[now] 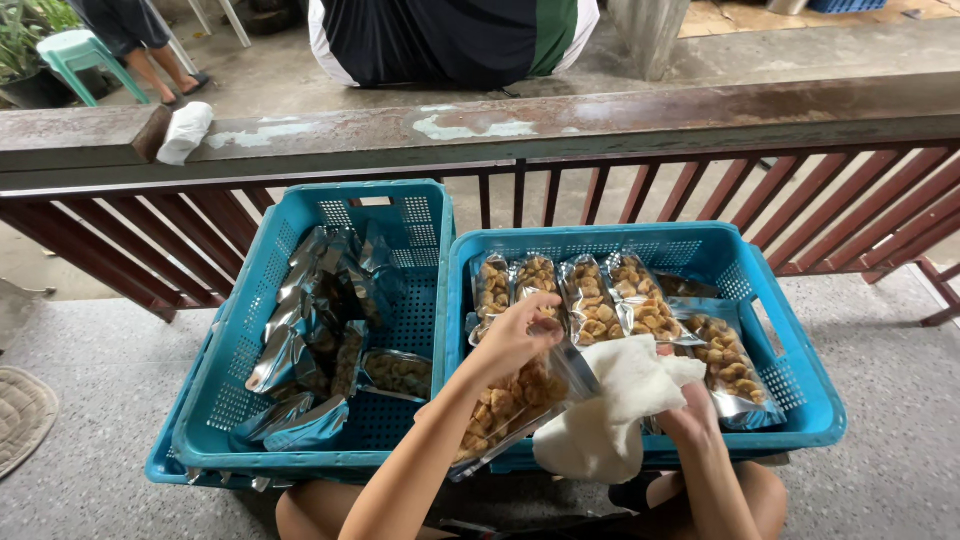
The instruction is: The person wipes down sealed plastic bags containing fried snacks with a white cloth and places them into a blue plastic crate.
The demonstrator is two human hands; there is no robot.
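both hands work one snack pouch (510,405): left grip (517,335) above, right grip (690,410) beside.

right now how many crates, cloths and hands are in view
crates: 2, a left crate and a right crate, both blue
cloths: 2, one white cloth in the right hand, one rolled cloth on the rail
hands: 2, the left hand on a snack pouch
total: 6
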